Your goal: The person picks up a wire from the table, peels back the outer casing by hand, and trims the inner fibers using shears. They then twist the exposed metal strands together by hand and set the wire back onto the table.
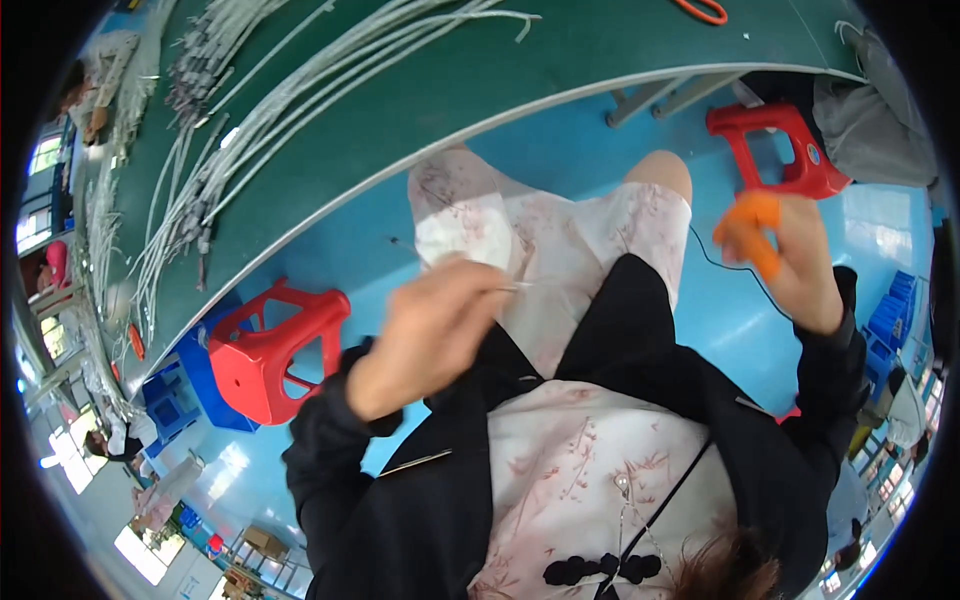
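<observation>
My left hand (440, 325) is over my lap, smeared by motion. Its fingers are pinched together, and a thin pale strand (517, 288) shows at their tips; what it is I cannot make out. A thin grey tip (400, 243) juts out beyond the hand, but whether it belongs to the same piece is unclear. Off to the right, my right hand (795, 255) is raised over the floor, with orange covers (762, 215) on its fingers. These are curled together, and anything between them is hidden. A thin dark cord (722, 264) passes beside and below that hand.
Bundles of white-grey cables (300, 95) lie on the green table (420, 100), with orange-handled scissors (705, 12) at its far edge. Red stools stand left (275, 350) and right (780, 150). Blue crates (175, 400) sit at the left. Other people are in the background.
</observation>
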The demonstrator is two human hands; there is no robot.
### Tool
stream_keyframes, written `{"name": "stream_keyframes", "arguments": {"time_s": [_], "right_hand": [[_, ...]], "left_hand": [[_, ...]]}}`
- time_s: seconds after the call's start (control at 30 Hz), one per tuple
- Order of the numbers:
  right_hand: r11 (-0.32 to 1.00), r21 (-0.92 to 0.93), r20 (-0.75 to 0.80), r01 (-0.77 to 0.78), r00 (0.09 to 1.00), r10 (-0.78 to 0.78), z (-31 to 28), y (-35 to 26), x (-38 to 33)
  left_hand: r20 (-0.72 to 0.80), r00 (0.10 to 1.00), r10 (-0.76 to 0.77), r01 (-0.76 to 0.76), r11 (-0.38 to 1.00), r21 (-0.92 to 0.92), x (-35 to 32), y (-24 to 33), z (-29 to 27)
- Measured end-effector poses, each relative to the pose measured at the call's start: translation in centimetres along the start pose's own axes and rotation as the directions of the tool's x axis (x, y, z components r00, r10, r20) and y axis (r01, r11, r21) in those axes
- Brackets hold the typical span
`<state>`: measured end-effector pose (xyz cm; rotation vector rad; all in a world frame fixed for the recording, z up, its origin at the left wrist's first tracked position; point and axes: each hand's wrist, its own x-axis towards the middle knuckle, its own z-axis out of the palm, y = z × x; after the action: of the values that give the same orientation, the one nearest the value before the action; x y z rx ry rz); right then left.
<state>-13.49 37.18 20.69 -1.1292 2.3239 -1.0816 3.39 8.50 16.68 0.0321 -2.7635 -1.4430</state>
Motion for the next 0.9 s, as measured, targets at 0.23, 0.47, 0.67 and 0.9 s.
{"name": "stream_keyframes", "arguments": {"time_s": [0.23, 0.47, 0.67, 0.9], "right_hand": [[0.618, -0.780, -0.329, -0.095, 0.903, -0.276, 3.7, 6.9, 4.5], [0.688, 0.713, -0.045, -0.135, 0.970, 0.238, 8.6, 2.0, 3.0], [0.449, 0.890, -0.074, -0.077, 0.948, 0.311, 11.4, -0.2, 2.3], [0.247, 0.969, -0.059, -0.025, 0.943, 0.328, 12.0, -2.0, 2.9]], "left_hand": [[0.143, 0.964, -0.223, 0.257, 0.654, -0.711, 2.0, 0.7, 4.4], [0.159, 0.952, -0.263, 0.233, 0.277, -0.932, 3.8, 1.1, 5.8], [-0.003, 0.956, -0.294, 0.116, 0.386, -0.915, 5.1, 2.3, 6.9], [0.034, 0.945, -0.326, 0.125, 0.262, -0.957, 5.4, 1.8, 6.9]]}}
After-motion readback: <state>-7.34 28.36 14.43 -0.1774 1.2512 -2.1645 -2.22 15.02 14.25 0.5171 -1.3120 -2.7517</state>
